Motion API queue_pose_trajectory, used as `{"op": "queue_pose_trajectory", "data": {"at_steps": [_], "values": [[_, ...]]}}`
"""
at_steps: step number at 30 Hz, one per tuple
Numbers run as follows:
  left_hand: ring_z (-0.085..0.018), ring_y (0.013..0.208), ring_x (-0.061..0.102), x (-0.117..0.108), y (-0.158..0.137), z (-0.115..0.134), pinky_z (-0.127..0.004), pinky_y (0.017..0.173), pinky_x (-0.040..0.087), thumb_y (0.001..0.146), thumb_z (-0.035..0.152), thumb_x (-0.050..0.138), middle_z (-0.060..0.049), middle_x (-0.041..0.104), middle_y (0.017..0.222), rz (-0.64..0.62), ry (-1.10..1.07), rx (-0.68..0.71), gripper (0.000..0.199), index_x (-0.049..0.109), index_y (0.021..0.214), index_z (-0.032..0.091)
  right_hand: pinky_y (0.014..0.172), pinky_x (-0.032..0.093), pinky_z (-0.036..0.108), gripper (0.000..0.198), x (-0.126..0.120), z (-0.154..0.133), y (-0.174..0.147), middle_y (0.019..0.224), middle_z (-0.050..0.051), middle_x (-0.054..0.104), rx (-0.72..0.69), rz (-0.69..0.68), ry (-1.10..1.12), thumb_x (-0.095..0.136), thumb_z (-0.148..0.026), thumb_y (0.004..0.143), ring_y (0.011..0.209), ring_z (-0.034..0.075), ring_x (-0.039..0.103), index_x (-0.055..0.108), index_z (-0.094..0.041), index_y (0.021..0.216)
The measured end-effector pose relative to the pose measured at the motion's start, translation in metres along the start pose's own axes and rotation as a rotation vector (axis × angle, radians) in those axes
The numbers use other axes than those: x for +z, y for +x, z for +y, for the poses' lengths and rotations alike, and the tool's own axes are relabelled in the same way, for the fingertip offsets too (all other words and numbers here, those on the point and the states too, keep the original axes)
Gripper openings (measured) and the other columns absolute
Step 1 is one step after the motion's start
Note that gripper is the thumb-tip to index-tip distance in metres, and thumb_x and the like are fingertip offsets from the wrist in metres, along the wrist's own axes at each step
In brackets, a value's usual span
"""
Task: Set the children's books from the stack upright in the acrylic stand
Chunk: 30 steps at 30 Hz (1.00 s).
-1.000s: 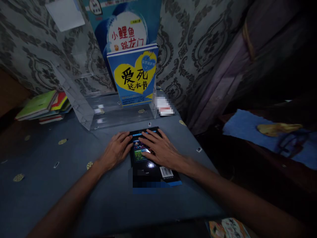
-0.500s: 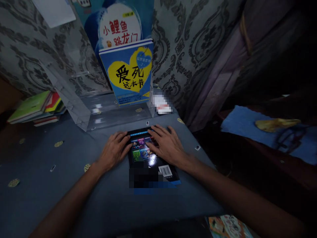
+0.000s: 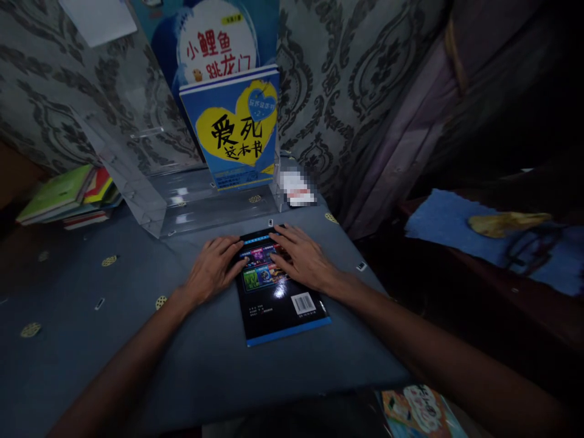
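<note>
A black book (image 3: 274, 304) lies flat on the grey-blue tablecloth, with a barcode at its lower right and a blue strip along its near edge. My left hand (image 3: 215, 266) rests at the book's upper left edge, fingertips on the cover, fingers stretched out. Across the upper right of the cover my right hand (image 3: 303, 258) lies flat with its fingers spread, hiding part of the coloured pictures. Neither hand grips anything. Behind them, a blue book with a yellow heart (image 3: 239, 131) leans upright in a clear plastic stand (image 3: 143, 204), before a taller teal picture book (image 3: 219, 36).
A stack of books (image 3: 64, 198) lies on the table at the left. Beyond the table's right edge are a blue cloth (image 3: 438, 222) and a yellow item (image 3: 506, 223). Another colourful book (image 3: 420, 413) sits below the front edge. Patterned curtain (image 3: 337, 73) hangs behind.
The view has shifted slightly. Both hands stay on the black book, the right fingers a little further left on it. The book's lower part, blurred out earlier, now shows.
</note>
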State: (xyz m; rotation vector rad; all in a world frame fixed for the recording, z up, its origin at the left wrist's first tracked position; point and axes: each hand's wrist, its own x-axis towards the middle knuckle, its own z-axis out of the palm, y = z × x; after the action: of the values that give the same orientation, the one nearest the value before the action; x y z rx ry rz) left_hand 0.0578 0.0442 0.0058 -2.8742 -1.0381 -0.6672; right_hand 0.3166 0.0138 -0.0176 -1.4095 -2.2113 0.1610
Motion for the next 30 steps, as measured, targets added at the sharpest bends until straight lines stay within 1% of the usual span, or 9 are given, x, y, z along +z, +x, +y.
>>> {"op": "queue_pose_trajectory", "data": {"at_steps": [5, 9, 11, 15, 18, 20, 23, 26, 30], "values": [[-0.029, 0.119, 0.063, 0.005, 0.019, 0.004, -0.052, 0.104, 0.046, 0.105, 0.040, 0.047, -0.016, 0.067, 0.134, -0.094, -0.008, 0.033, 0.041, 0.061, 0.133, 0.015, 0.117, 0.042, 0.061, 0.047, 0.000, 0.002, -0.001, 0.150, 0.014, 0.057, -0.010, 0.007, 0.030, 0.052, -0.042, 0.099, 0.144, 0.035, 0.048, 0.061, -0.020, 0.140], [-0.029, 0.122, 0.062, 0.011, 0.039, 0.011, -0.051, 0.106, 0.045, 0.105, 0.039, 0.045, -0.017, 0.066, 0.135, -0.134, -0.013, 0.078, 0.043, 0.060, 0.135, 0.011, 0.118, 0.042, 0.060, 0.047, -0.001, 0.002, -0.002, 0.152, 0.016, 0.054, 0.008, -0.013, 0.091, 0.052, -0.039, 0.098, 0.145, 0.035, 0.046, 0.059, -0.019, 0.140], [-0.029, 0.122, 0.062, 0.014, 0.048, 0.015, -0.049, 0.107, 0.044, 0.105, 0.040, 0.044, -0.017, 0.066, 0.135, -0.149, -0.014, 0.086, 0.044, 0.061, 0.135, 0.012, 0.116, 0.044, 0.058, 0.047, -0.001, 0.004, -0.002, 0.153, 0.017, 0.052, 0.039, 0.011, 0.152, 0.050, -0.036, 0.098, 0.144, 0.034, 0.048, 0.054, -0.019, 0.143], [-0.029, 0.125, 0.060, 0.020, 0.064, 0.020, -0.049, 0.110, 0.042, 0.106, 0.042, 0.042, -0.019, 0.065, 0.136, -0.196, -0.017, 0.096, 0.047, 0.059, 0.137, 0.012, 0.113, 0.047, 0.057, 0.054, 0.000, 0.012, 0.000, 0.148, 0.019, 0.054, 0.098, 0.091, 0.348, 0.045, -0.024, 0.097, 0.138, 0.031, 0.054, 0.040, -0.018, 0.150], [-0.029, 0.129, 0.058, 0.025, 0.076, 0.023, -0.049, 0.110, 0.041, 0.106, 0.041, 0.041, -0.019, 0.063, 0.140, -0.245, -0.004, 0.091, 0.048, 0.056, 0.141, 0.012, 0.114, 0.046, 0.058, 0.063, 0.002, 0.020, 0.002, 0.151, 0.022, 0.051, 0.132, 0.085, 0.481, 0.044, -0.019, 0.094, 0.138, 0.031, 0.054, 0.030, -0.015, 0.154], [-0.029, 0.130, 0.057, 0.028, 0.082, 0.025, -0.049, 0.109, 0.042, 0.106, 0.040, 0.040, -0.017, 0.062, 0.142, -0.266, -0.006, 0.084, 0.047, 0.056, 0.141, 0.013, 0.114, 0.045, 0.059, 0.068, 0.003, 0.025, 0.003, 0.151, 0.021, 0.051, 0.151, 0.083, 0.533, 0.042, -0.016, 0.092, 0.138, 0.030, 0.055, 0.024, -0.016, 0.157], [-0.028, 0.130, 0.057, 0.030, 0.086, 0.026, -0.048, 0.109, 0.044, 0.106, 0.037, 0.039, -0.015, 0.061, 0.143, -0.274, -0.032, 0.073, 0.045, 0.056, 0.141, 0.015, 0.115, 0.045, 0.060, 0.072, 0.004, 0.031, 0.004, 0.149, 0.020, 0.054, 0.159, 0.096, 0.571, 0.041, -0.014, 0.091, 0.136, 0.029, 0.057, 0.021, -0.018, 0.159], [-0.028, 0.135, 0.054, 0.032, 0.084, 0.025, -0.048, 0.112, 0.042, 0.106, 0.036, 0.040, -0.016, 0.059, 0.146, -0.276, -0.045, 0.065, 0.046, 0.055, 0.143, 0.014, 0.117, 0.043, 0.060, 0.074, 0.003, 0.036, 0.006, 0.145, 0.017, 0.059, 0.132, 0.111, 0.590, 0.042, -0.012, 0.090, 0.133, 0.027, 0.060, 0.020, -0.020, 0.160], [-0.029, 0.139, 0.050, 0.036, 0.079, 0.022, -0.050, 0.115, 0.040, 0.106, 0.036, 0.041, -0.015, 0.056, 0.150, -0.241, -0.053, 0.056, 0.045, 0.055, 0.144, 0.015, 0.117, 0.041, 0.062, 0.074, 0.002, 0.039, 0.007, 0.142, 0.014, 0.063, 0.109, 0.123, 0.583, 0.042, -0.012, 0.090, 0.132, 0.027, 0.060, 0.020, -0.023, 0.160]]}}
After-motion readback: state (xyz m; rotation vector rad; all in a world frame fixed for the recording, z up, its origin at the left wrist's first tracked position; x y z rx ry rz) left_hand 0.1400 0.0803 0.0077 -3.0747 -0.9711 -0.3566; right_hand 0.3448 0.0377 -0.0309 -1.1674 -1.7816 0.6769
